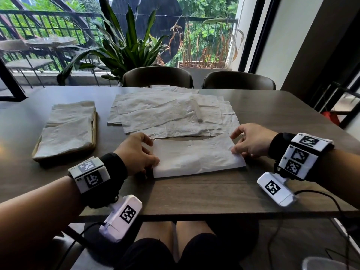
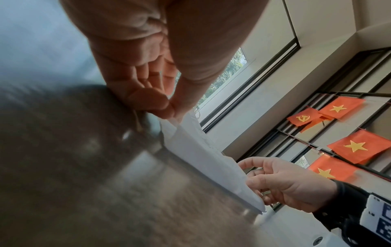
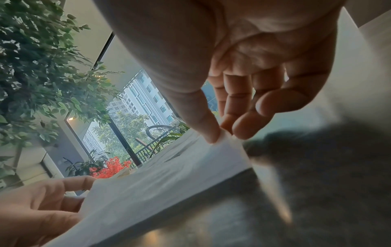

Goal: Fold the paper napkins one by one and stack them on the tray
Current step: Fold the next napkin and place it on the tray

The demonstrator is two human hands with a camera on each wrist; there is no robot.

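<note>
Paper napkin (image 1: 196, 156), one, folded: left hand (image 1: 136, 152), right hand (image 1: 251, 141) fingers pinching ends.

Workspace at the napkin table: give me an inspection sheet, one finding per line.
Surface: dark wood table, bare along the near edge.
Job's things: folded napkin lies flat near the front edge; pile of unfolded napkins spread behind it; tray at the left, stack of folded napkins on it.
Clutter: nothing seen.
Hands: left hand pinches the folded napkin's left edge; right hand pinches its right edge.
Cables: black cable runs from the right wrist camera off the table edge; another hangs from the left one.
Surroundings: two chairs opposite, plant by the window, balcony railing outside.
</note>
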